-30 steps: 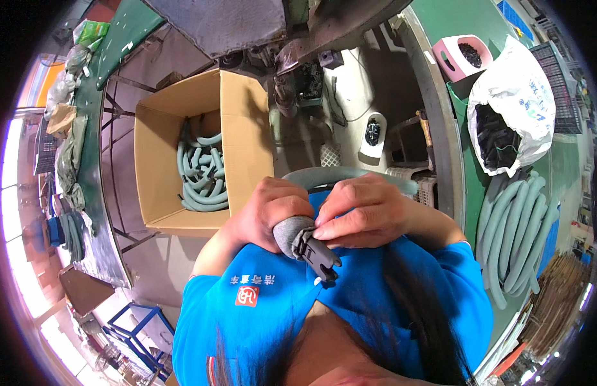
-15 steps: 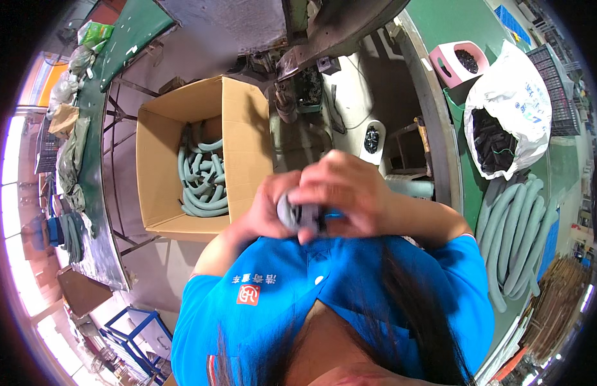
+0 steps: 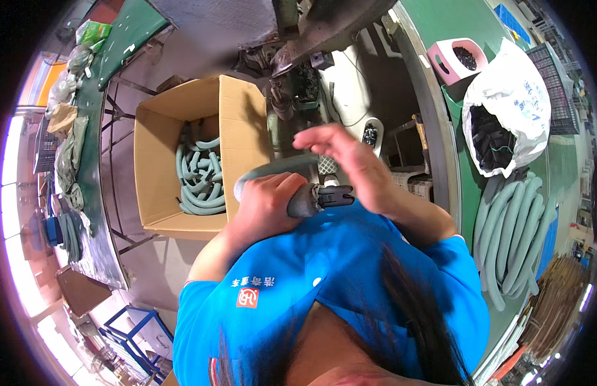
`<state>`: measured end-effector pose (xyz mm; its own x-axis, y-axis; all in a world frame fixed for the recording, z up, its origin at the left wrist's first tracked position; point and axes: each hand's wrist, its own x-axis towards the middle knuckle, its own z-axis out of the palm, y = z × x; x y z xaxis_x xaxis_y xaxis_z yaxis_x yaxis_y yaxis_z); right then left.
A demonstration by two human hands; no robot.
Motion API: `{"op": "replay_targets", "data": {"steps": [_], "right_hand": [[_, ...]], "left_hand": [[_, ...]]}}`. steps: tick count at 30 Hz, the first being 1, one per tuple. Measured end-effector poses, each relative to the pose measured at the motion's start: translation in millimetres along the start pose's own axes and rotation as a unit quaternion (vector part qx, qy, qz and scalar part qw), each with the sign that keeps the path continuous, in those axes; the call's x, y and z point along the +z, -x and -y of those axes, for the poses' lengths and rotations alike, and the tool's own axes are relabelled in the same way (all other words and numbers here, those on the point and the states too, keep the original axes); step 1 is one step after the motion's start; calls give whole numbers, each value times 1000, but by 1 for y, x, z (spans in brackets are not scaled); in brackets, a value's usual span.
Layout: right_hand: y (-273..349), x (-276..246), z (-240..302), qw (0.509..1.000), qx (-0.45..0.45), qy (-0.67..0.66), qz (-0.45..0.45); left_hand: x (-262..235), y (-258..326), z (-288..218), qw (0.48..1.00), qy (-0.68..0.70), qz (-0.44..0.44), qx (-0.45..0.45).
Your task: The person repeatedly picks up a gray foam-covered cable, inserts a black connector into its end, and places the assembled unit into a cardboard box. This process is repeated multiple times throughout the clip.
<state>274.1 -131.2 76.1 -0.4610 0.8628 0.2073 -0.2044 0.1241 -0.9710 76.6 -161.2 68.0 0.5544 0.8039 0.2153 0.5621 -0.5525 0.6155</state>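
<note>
1. Our left hand (image 3: 263,206) wraps tight around the end of a grey-green ribbed hose (image 3: 272,170) in the middle of the frame. We hold it close to our chest so it stays put.
2. A black plastic end piece (image 3: 334,195) sticks out of the hose end, toward the right.
3. Our right hand (image 3: 350,161) is flat and open just above that piece, fingers (image 3: 321,135) spread wide, holding nothing.
4. A cardboard box (image 3: 237,122) at upper left holds more coiled hoses (image 3: 198,174), close by for easy reach.
5. A white bag (image 3: 514,103) of black parts sits at upper right.
</note>
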Motion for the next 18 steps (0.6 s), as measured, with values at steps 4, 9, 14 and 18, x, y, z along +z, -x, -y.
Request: {"op": "replay_targets", "data": {"steps": [4, 9, 14, 18], "right_hand": [[9, 22, -3, 995, 68, -75, -6], [20, 31, 2, 987, 118, -101, 35], [25, 36, -6, 989, 106, -100, 28], [14, 37, -5, 965, 140, -204, -81]], "left_hand": [[4, 5, 0, 999, -37, 3, 23], [11, 10, -3, 995, -60, -5, 76], [19, 10, -10, 995, -66, -19, 74], [21, 6, -6, 998, -14, -32, 46]]}}
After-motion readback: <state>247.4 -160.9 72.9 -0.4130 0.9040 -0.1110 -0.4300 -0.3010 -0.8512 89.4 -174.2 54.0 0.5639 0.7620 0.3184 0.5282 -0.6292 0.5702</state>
